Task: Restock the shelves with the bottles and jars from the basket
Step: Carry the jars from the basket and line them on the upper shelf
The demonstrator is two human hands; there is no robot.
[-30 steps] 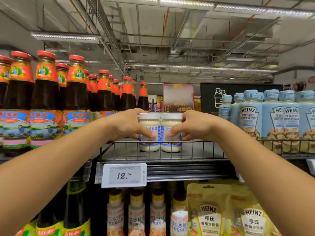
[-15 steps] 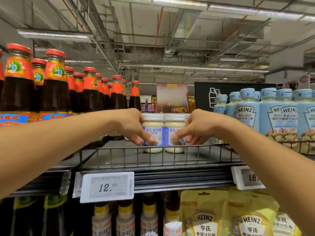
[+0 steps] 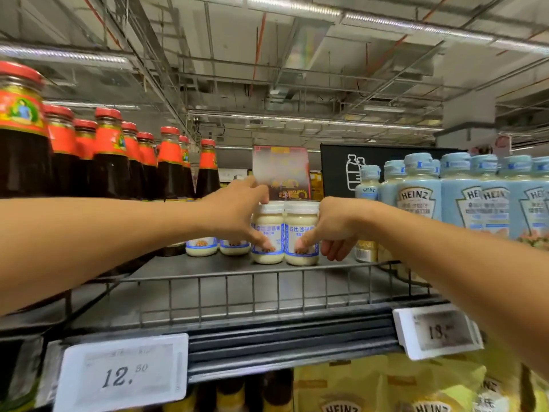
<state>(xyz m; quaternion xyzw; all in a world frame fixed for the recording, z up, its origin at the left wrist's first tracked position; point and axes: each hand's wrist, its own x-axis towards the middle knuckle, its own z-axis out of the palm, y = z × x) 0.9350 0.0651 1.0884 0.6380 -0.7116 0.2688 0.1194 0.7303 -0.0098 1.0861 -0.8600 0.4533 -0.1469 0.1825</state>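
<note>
Head view: dark sauce bottles [image 3: 110, 162] ranked at left; left hand [image 3: 234, 212] clasping left jar [image 3: 267, 223], thumb down its label; right jar [image 3: 298, 221] touching it, both upright on shelf [image 3: 237, 292]; right hand [image 3: 335, 224] pinching right jar, thumb on label, fingers curled alongside; Heinz bottles [image 3: 463, 203] at right.

- Both bare forearms reached forward, wrists converging.
- Left hand [image 3: 237, 215] gripped the left jar [image 3: 271, 223], thumb down its front, fingers over its lid.
- Right hand [image 3: 335, 230], close beside the left, rested its thumb on the right jar [image 3: 298, 223]; its lower fingers curled; grip unclear.
</note>
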